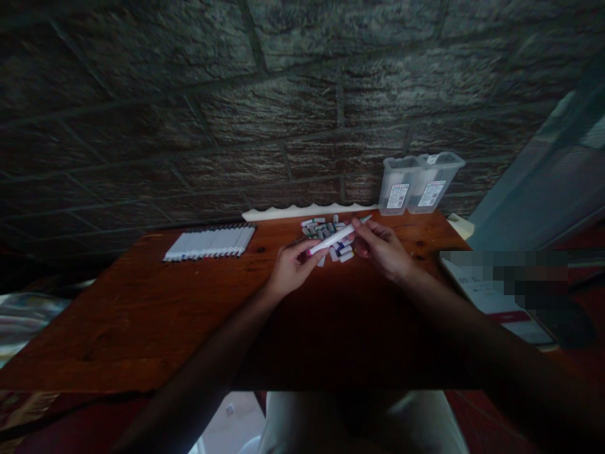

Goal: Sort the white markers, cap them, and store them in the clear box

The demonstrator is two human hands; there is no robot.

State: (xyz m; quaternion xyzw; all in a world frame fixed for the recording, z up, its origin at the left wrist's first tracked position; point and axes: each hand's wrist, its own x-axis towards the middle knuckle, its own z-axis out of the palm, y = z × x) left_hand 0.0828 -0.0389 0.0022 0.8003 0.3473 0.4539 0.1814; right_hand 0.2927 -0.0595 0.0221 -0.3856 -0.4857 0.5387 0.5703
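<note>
A white marker [333, 239] with a pink lower end is held slantwise above the table. My left hand [293, 268] pinches its pink end between thumb and fingers. The fingers of my right hand [382, 250] are closed around its other, upper end. Below and behind the marker lies a loose pile of marker caps [346, 253], whitish with coloured ends, partly hidden by my hands. To the left, a neat row of white markers [210, 242] lies side by side on the wooden table [132, 302].
Two clear plastic containers [394, 189] with labels stand at the back right against the stone wall [212, 145]. A white wavy-edged strip [307, 210] runs along the table's back edge. A calendar-like printed sheet [501, 309] lies beyond the right edge, partly pixelated.
</note>
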